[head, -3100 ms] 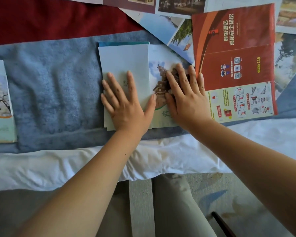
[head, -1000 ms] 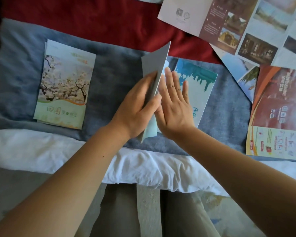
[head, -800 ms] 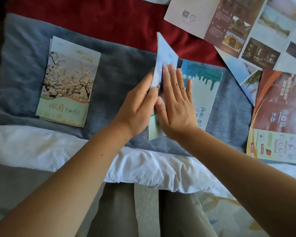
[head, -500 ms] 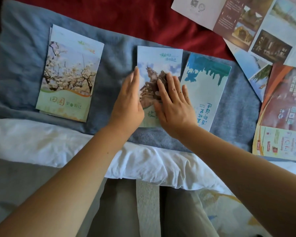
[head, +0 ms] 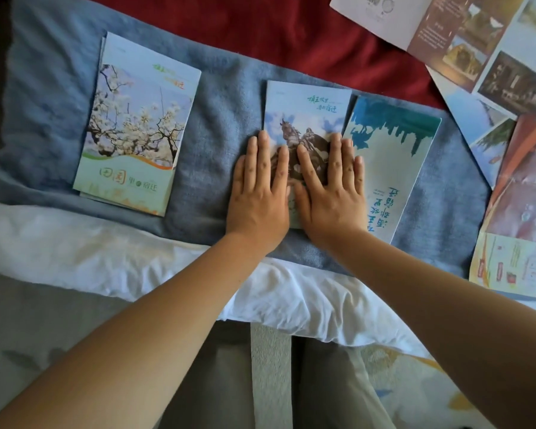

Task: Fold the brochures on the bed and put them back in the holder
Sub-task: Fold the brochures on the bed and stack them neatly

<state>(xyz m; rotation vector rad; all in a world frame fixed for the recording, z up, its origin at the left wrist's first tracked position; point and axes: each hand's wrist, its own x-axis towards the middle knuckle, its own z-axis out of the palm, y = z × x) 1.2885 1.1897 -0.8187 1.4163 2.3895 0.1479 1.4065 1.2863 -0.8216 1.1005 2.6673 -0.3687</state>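
brochure (head: 307, 102) reading "宿迁" lies under both flat hands (head: 294, 193).

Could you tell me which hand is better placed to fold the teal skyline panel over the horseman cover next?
The right hand, probably: it lies beside the teal skyline panel, fingers at its edge. The left hand sits on the far side.

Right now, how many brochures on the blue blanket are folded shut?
3: the blossom brochure at left, the statue brochure under both hands, the skyline brochure beside it. Others could lie underneath.
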